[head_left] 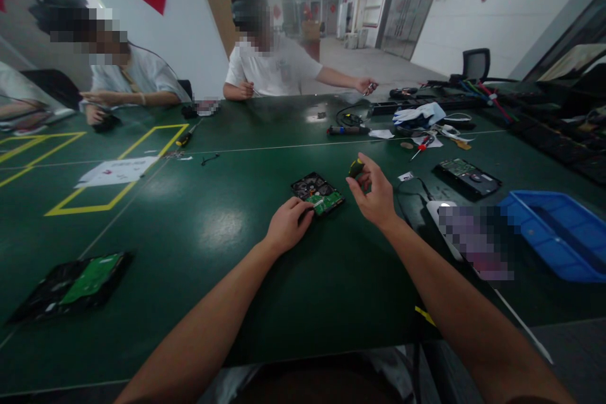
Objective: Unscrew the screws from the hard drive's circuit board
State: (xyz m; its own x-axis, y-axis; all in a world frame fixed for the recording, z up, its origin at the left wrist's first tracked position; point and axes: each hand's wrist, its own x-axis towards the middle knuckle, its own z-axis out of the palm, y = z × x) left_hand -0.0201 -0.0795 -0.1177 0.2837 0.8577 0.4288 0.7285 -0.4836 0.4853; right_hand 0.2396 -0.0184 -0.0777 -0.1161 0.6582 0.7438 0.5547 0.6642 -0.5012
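A hard drive [326, 202] lies on the green table in front of me, its green circuit board facing up. My left hand [290, 225] grips its near left edge, with curled fingers resting on the board. Just right of the drive and above the table, my right hand [374, 192] is closed on a short screwdriver [356, 168] with a yellow and black handle. I cannot make out its shaft. The fingertips pinch the handle, and the tool appears apart from the drive.
Another hard drive [466, 177] lies right, near a blue tray [563, 233] and a blurred-out phone-like object [473, 243]. A third drive [71, 284] is at left. A red screwdriver [423, 145] and a dark pen-shaped tool [348, 130] lie farther back. Co-workers [274, 63] sit opposite.
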